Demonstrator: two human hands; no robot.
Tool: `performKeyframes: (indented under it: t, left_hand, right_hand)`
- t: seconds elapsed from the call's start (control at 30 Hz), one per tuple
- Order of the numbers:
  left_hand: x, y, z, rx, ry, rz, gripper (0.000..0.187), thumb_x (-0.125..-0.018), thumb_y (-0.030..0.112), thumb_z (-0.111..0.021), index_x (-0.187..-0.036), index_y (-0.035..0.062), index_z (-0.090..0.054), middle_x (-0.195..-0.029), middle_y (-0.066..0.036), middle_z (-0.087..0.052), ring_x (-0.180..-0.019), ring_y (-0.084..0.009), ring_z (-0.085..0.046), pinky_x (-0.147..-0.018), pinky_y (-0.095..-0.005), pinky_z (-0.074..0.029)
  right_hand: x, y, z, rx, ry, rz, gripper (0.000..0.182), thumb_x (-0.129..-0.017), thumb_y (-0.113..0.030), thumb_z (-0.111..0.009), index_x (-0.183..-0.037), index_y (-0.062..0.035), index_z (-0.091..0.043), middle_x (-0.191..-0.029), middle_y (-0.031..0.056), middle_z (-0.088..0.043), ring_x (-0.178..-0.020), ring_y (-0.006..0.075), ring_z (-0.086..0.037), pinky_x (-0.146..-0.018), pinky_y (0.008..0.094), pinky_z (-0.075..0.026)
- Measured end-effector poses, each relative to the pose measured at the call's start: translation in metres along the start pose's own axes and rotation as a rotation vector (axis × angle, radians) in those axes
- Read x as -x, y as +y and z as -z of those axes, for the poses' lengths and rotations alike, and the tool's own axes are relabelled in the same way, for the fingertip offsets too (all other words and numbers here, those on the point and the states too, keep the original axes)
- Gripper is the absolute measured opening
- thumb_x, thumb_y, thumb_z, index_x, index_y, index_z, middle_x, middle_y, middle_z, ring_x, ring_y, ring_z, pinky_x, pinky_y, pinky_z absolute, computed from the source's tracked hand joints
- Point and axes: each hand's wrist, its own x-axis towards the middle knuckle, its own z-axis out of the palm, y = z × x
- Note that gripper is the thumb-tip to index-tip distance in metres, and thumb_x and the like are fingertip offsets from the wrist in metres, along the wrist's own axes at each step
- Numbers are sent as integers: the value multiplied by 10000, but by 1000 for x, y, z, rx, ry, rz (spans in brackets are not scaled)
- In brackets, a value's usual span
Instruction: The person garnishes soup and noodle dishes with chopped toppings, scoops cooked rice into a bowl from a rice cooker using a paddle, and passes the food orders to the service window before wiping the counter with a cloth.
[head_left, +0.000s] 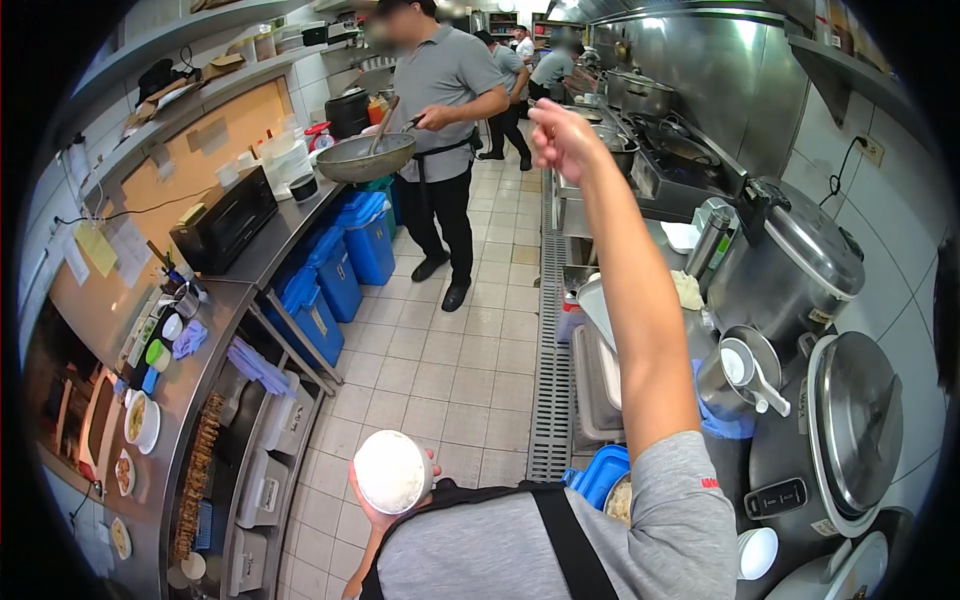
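Observation:
My left hand (376,512) holds a white bowl (427,478) low in front of me, with its fingers around the side. White rice (390,470) is heaped in the bowl. My right arm stretches forward over the right side, and my right hand (566,142) is raised in the air with nothing in it. Its fingers are partly bent, and some point to the left. Below that arm are a lidded plastic container (598,385) and a blue-edged tub (603,475), partly covered by my sleeve.
Ahead in the aisle a person (445,90) carries a wok (365,158) with a wooden-handled tool in it. Other people work farther back. Blue bins (368,238) stand under the left counter. Large cookers (800,255), a steel pot (722,378) and stoves line the right.

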Motion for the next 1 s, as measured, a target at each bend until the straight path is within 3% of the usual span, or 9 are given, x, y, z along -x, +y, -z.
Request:
performKeyframes:
  t: [0.13, 0.2, 0.33, 0.4, 0.5, 0.63, 0.7, 0.93, 1.0]
  left_hand:
    - [12, 7, 1, 30, 97, -57, 769, -809, 744, -279, -1305, 174, -419, -1160, -236, -521, -948, -413, -570, -438, -355, -456]
    - [15, 7, 0, -41, 158, -92, 768, -811, 742, -271, -1300, 169, -422, -1172, -222, -521, -938, -400, -575, -425, -336, -435]
    - [13, 6, 3, -68, 106, -50, 775, -814, 738, -262, -1312, 164, -411, -1186, -224, -512, -957, -394, -575, -443, -342, -447]
    - [7, 5, 0, -77, 60, -24, 778, -813, 739, -261, -1318, 165, -407, -1193, -223, -507, -972, -394, -574, -449, -343, -449]
    - [-1, -1, -19, -26, 64, 0, 767, -827, 727, -269, -1320, 157, -409, -1191, -253, -494, -960, -383, -590, -422, -320, -466]
    - [-13, -3, -21, -40, -17, 52, 763, -837, 724, -265, -1332, 157, -391, -1201, -273, -474, -975, -386, -583, -416, -318, -481]
    - [-17, -4, -22, -23, -10, 113, 770, -835, 727, -262, -1340, 158, -379, -1216, -275, -460, -995, -392, -572, -429, -329, -485]
    - [-18, -6, -23, -60, -57, 126, 769, -840, 722, -257, -1337, 149, -379, -1209, -276, -464, -993, -399, -572, -441, -338, -494]
    - [-17, -2, -10, -46, -128, 121, 810, -814, 746, -260, -1351, 148, -365, -1258, -233, -452, -1049, -381, -546, -501, -350, -472]
  right_hand:
    - [2, 32, 25, -82, -33, 57, 652, -884, -205, -564, -1433, -111, -226, -506, -8, -433, -381, 102, -372, -416, 312, -387]
    - [35, 90, 33, -49, 54, 11, 339, -868, -322, -609, -1105, -87, -550, -487, -19, -416, -355, 106, -362, -360, 279, -333]
    - [140, 331, 81, 274, 81, -487, 391, -854, -440, -568, -671, -95, -549, -493, 18, -467, -374, 153, -422, -349, 317, -343]
    - [251, 506, 123, 575, -50, -641, 291, -871, -343, -511, -759, -89, -598, -668, 76, -605, -562, 174, -562, -484, 366, -440]
    - [404, 600, 136, 757, -353, -586, 227, -848, -304, -536, -862, -97, -627, -697, 93, -629, -554, 183, -583, -483, 385, -465]
    - [479, 620, 175, 662, -292, -245, 251, -818, -252, -568, -999, -108, -667, -736, 116, -660, -542, 196, -610, -481, 411, -497]
    - [453, 523, 177, 694, 22, -897, 233, -844, -242, -543, -989, -96, -654, -695, 85, -644, -458, 186, -559, -410, 370, -460]
    - [448, 487, 207, 93, 710, -1184, 199, -899, -296, -502, -835, -135, -601, -573, 51, -533, -391, 165, -449, -356, 354, -391]
    - [418, 466, 197, -274, 519, -808, 229, -937, -316, -449, -830, -135, -539, -525, 31, -447, -380, 156, -394, -346, 326, -360]
